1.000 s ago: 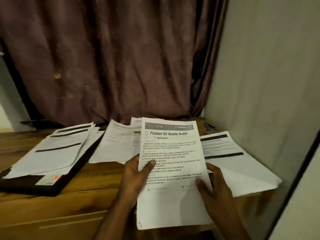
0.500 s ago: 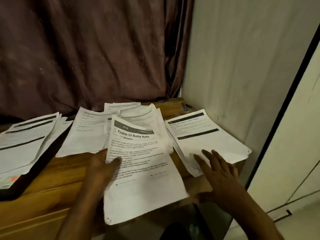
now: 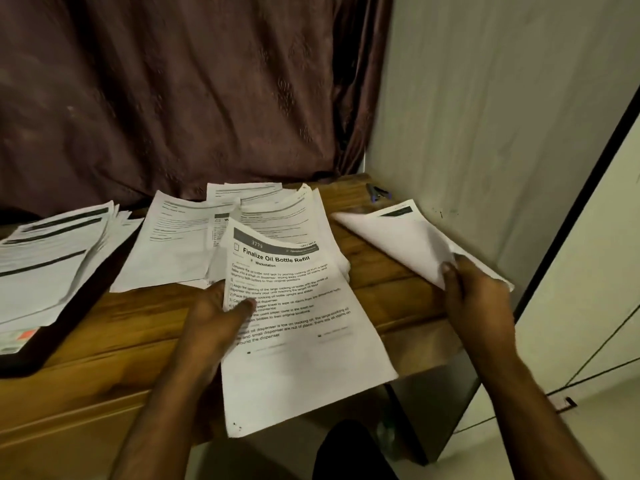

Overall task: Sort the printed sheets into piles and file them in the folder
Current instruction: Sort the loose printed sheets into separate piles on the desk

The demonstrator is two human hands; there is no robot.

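Observation:
My left hand (image 3: pixel 221 317) pinches the left edge of a printed sheet (image 3: pixel 298 358) headed "Finalize Oil Bottle Refill", thumb on top; the sheet hangs over the table's front edge. My right hand (image 3: pixel 474 299) grips the near corner of the right pile (image 3: pixel 405 244) and lifts its sheets, so a blank underside shows. A middle pile (image 3: pixel 180 244) lies flat behind the held sheet, with more sheets (image 3: pixel 291 216) fanned beside it. On the left, a further pile (image 3: pixel 48 261) rests on the dark folder (image 3: pixel 79 323).
The wooden table (image 3: pixel 104 341) stands in a corner, with a brown curtain (image 3: pixel 173 98) behind and a pale wall (image 3: pixel 485 116) on the right. A small dark pen-like object (image 3: pixel 377 194) lies at the back right corner. The floor (image 3: pixel 588 427) shows at the lower right.
My right hand let go of the held sheet, moved right to the right pile and lifted its near corner. My left hand alone now holds the sheet. The view turned to the right.

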